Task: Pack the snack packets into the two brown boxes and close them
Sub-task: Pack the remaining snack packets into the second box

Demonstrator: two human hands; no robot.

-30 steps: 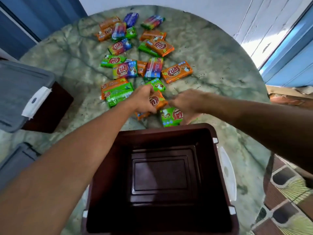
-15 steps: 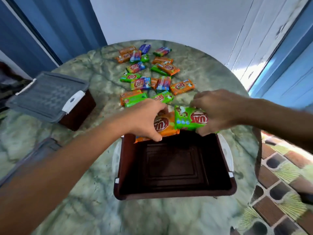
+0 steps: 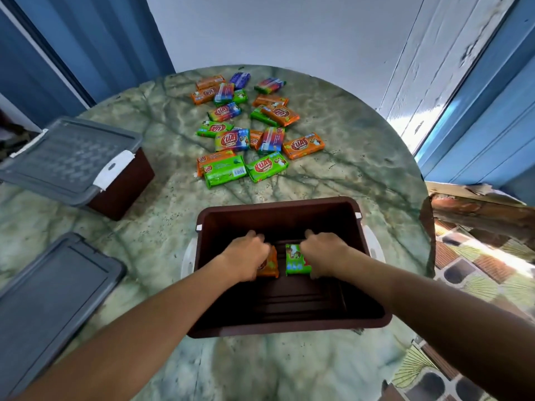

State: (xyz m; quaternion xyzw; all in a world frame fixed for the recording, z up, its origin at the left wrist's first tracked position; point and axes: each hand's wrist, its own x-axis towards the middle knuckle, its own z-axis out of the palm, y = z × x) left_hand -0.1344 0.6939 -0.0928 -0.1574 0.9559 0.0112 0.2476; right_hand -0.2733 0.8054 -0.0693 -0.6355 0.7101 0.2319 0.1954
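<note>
— Plastic, is it, that open brown box (image 3: pixel 289 322) near the table's front edge?

— Smooth moulded plastic, rectangular with rounded corners, stepped ridges in its floor and white side latches. Both hands are down inside it: the left hand (image 3: pixel 246 257) grasps an orange packet (image 3: pixel 270 266), the right hand (image 3: pixel 325 253) grasps a green packet (image 3: pixel 295 260), side by side on the bottom.

— Any writing?

— "KUAT" in a red oval on the glossy foil packets (image 3: pixel 246 128) heaped at the table's far side: orange, green, rainbow-striped, one purple.

— And the other box?

— Far left, the second brown box (image 3: pixel 124 189) with a grey textured lid (image 3: pixel 69 157) resting on it; another grey lid (image 3: pixel 49 302) lies flat nearer.

— Surface?

— Round green marble-patterned table (image 3: pixel 347 169); blue doors, pale wall, patterned floor tiles at right.
</note>
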